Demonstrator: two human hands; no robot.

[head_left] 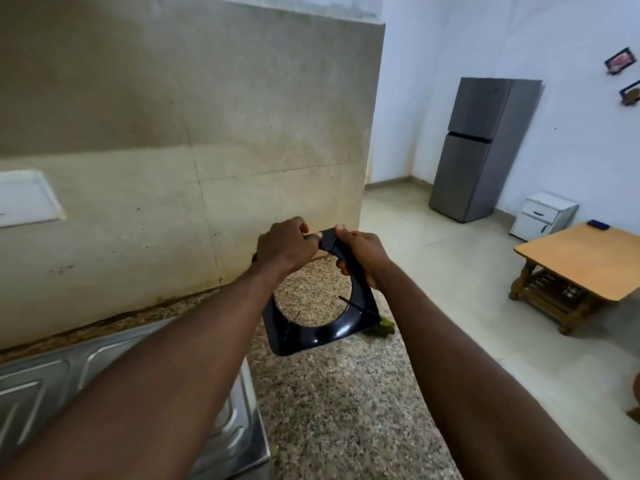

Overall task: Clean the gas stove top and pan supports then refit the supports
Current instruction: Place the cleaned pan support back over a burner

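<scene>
A black glossy pan support (311,332), square with a round hole, stands tilted on its lower edge on the speckled granite counter (339,393). My left hand (285,245) grips its upper left part, and something small and pale shows at my fingertips; I cannot tell what it is. My right hand (362,252) grips the top corner and right side of the support. A green scrub pad (382,328) lies on the counter just behind the support's lower right corner. The gas stove is out of view.
A steel sink drainboard (114,382) lies at the lower left. A stained tiled wall (190,133) rises behind the counter. Beyond the counter's right edge are a tiled floor, a grey fridge (481,147), a small white cabinet (543,214) and a wooden table (581,258).
</scene>
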